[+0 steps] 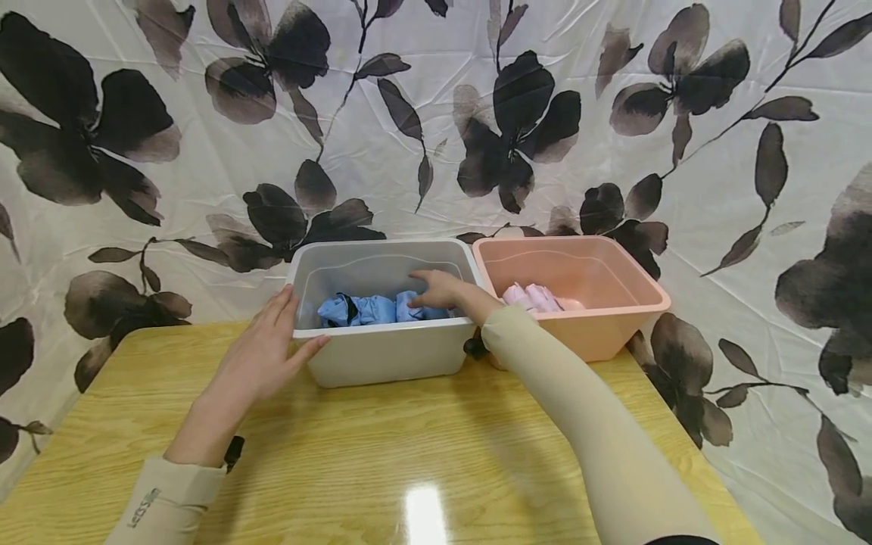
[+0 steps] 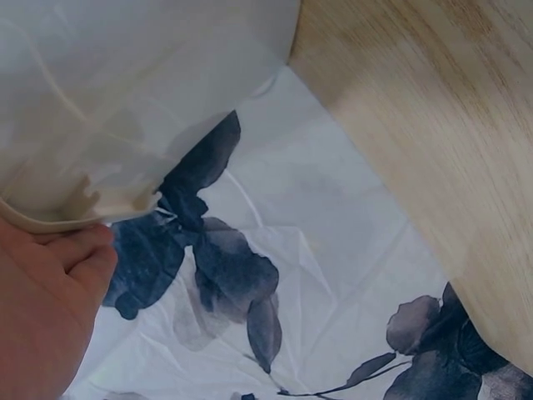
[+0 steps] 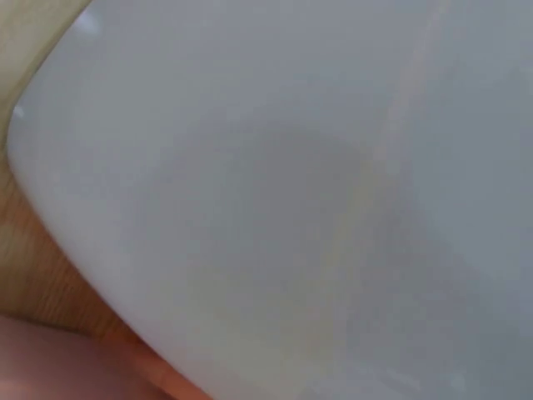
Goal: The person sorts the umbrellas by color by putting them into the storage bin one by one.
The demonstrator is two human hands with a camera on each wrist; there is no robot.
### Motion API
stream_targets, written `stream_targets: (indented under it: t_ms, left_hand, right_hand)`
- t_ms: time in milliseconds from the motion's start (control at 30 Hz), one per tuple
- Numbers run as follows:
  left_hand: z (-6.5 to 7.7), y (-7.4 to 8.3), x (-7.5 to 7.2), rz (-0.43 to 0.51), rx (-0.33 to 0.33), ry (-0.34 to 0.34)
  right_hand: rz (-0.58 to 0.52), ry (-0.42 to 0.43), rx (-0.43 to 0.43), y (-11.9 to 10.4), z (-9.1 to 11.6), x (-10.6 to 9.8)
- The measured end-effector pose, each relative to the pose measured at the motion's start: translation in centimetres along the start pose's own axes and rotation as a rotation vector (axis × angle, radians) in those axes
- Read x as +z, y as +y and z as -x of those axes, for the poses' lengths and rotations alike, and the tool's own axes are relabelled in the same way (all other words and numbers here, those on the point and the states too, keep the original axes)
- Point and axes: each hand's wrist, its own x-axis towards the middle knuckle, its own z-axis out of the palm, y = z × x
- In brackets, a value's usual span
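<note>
In the head view, a grey bin (image 1: 384,356) holds several rolled blue cloth bundles (image 1: 375,310), one with a black band. My left hand (image 1: 262,352) rests at the bin's left front corner, fingers straight along the left rim and thumb against the front rim. The left wrist view shows the fingers (image 2: 87,250) of that hand right at the bin's lip. Over the right wall reaches my right hand (image 1: 443,291), its fingers spread above the blue bundles. Its lower fingertip overlaps a bundle in this view. A pale wall of the grey bin (image 3: 275,208) fills most of the right wrist view.
A peach bin (image 1: 579,329) stands against the grey one on the right, with a pink cloth bundle (image 1: 533,297) inside. Both stand on a wooden table (image 1: 381,454), close to a floral curtain (image 1: 422,182) behind. A small black device (image 1: 474,347) sits under my right wrist.
</note>
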Motion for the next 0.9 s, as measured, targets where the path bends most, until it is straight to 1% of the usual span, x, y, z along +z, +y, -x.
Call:
stream_targets:
  t_ms: [133,233,367,433,533,700,800,900]
  left_hand:
    - [-0.2,-0.1,-0.2,-0.006,-0.002,-0.017]
    - [-0.3,-0.1,-0.4,-0.009,-0.007,-0.025]
    - [-0.4,-0.3,-0.4,-0.006,-0.010,-0.022]
    - [-0.5,-0.4,-0.3,-0.008,-0.012,-0.012]
    - [-0.6,-0.5,-0.3,-0.015,-0.016,0.012]
    - [-0.2,-0.7,-0.4,-0.024,-0.009,0.074]
    - [0.5,-1.0,-0.4,-0.031,-0.012,0.103]
    - [1.5,-1.5,-0.4,-0.038,-0.035,0.106]
  right_hand:
    - [0.026,0.114,-0.061,-0.3,0.2,-0.4]
    - [0.036,0.194,-0.102,-0.7,1.0,-0.8]
    - [0.016,0.295,-0.174,-1.1,2.9,-1.0]
    - [0.005,0.347,-0.212,-1.0,4.0,-1.0]
    - [0.019,0.432,-0.252,-0.5,5.7,-0.8]
    - [0.081,0.562,-0.266,1.1,8.8,0.0]
    - [0.123,0.630,-0.258,2.3,10.5,0.4]
    - [0.158,0.676,-0.237,3.8,12.1,0.8]
